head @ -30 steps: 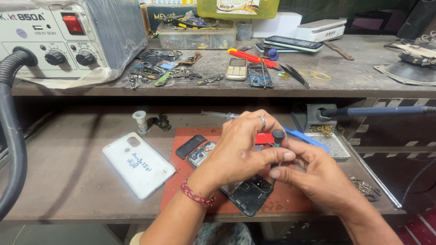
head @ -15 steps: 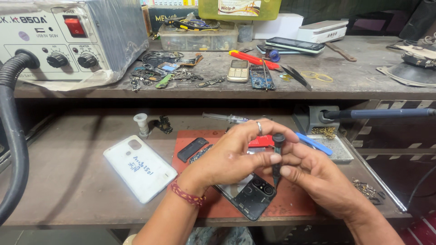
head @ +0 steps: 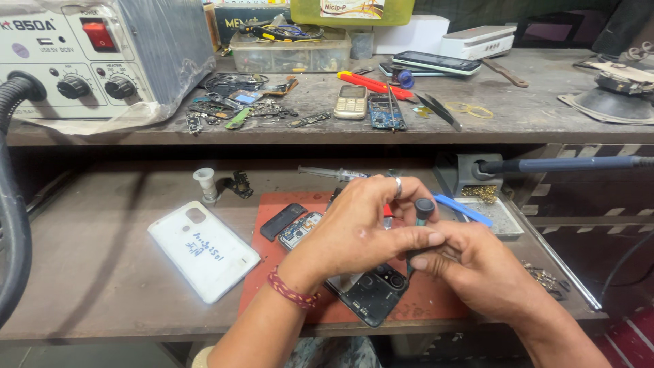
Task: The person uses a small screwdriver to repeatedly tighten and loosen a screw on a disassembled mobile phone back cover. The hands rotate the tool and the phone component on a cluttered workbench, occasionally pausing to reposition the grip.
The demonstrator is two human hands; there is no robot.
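Red mat (head: 436, 310), white back cover (head: 204, 250) (blue scribbles), black phone (head: 371, 294).

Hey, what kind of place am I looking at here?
Most likely a phone repair bench. The left hand and right hand work a small screwdriver over an opened phone, a hot-air station stands on the shelf, and a soldering iron rests nearby.

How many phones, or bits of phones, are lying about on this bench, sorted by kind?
Whole phones on the upper shelf: 2 (keypad phone, black smartphone)
Opened phones under the hands: 1
White back covers: 1
Bare blue circuit boards: 1
Total: 5
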